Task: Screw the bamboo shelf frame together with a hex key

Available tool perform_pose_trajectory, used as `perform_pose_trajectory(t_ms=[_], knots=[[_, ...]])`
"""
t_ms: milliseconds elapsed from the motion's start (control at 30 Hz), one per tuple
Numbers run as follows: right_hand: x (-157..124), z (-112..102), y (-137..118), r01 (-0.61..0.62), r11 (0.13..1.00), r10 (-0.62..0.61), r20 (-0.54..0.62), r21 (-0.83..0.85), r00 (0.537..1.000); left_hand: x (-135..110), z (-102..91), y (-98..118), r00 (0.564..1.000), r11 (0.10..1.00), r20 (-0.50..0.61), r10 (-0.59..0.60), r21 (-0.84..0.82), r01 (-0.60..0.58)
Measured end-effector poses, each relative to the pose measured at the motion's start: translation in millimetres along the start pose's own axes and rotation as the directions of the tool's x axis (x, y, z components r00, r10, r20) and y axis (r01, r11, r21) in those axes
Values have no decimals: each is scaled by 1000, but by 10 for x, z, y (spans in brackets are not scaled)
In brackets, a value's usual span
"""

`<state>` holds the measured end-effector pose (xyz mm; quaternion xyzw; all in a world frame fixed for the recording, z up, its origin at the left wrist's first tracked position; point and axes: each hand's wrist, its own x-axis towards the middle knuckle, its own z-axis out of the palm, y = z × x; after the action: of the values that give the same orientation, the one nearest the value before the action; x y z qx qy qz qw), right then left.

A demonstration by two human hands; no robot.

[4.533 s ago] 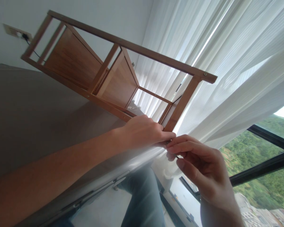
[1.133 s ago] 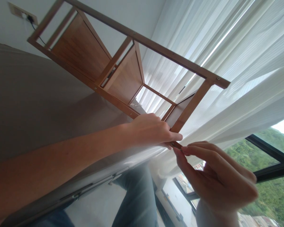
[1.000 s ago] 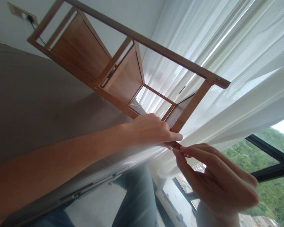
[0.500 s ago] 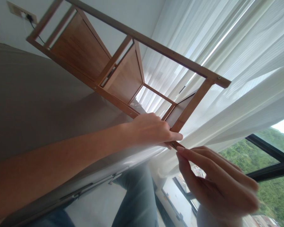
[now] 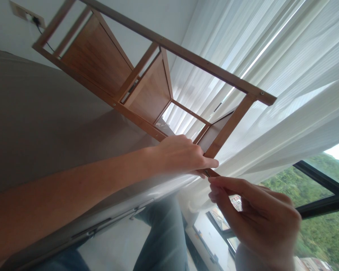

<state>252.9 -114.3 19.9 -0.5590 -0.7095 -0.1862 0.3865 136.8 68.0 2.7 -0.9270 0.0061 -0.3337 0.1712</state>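
A brown wooden shelf frame (image 5: 228,124) lies tilted on a grey-brown covered surface. My left hand (image 5: 183,154) is closed round its lower rail near the right-hand end, with the thumb side against the crosspiece; most of the fingers are hidden beneath. Just beyond it, my right hand (image 5: 251,210) pinches a thin dark metal rod (image 5: 207,174) between thumb and forefinger. The rod's tip meets the rail's end at a screw hole, and my fingers cover the rest of it. Round screw heads show along both rails.
The grey-brown cover (image 5: 59,113) spreads under the frame at left. White curtains (image 5: 271,67) hang behind, close to the frame's end. At right is a dark-framed window (image 5: 322,199). A wall socket with plugs (image 5: 31,17) is at upper left. My leg (image 5: 164,233) is below.
My right hand has turned at the wrist and shifted slightly left, its knuckles drawn in and up, still pinching at the rail's end. My left hand and the frame have hardly moved.
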Motion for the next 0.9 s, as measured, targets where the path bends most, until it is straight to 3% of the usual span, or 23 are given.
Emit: perform_pose_trajectory(t_ms=[367, 533, 700, 800, 900], knots=[[3, -153, 74, 59, 998, -65, 207, 35, 976, -3, 24, 1, 1000, 1000, -2, 2, -1, -2], [131, -276, 206, 15, 989, -78, 434, 148, 898, -5, 43, -7, 1000, 1000, -6, 5, -3, -6], [334, -357, 346, -66, 946, -157, 627, 317, 763, -2, 48, -10, 1000, 1000, -25, 15, -3, -15], [427, -366, 395, -109, 914, -201, 671, 390, 713, 0, 46, -16, 1000, 1000, -15, 16, -7, -16], [471, -351, 423, -135, 896, -215, 680, 422, 701, 2, 52, -21, 1000, 1000, 9, 19, -13, -19]])
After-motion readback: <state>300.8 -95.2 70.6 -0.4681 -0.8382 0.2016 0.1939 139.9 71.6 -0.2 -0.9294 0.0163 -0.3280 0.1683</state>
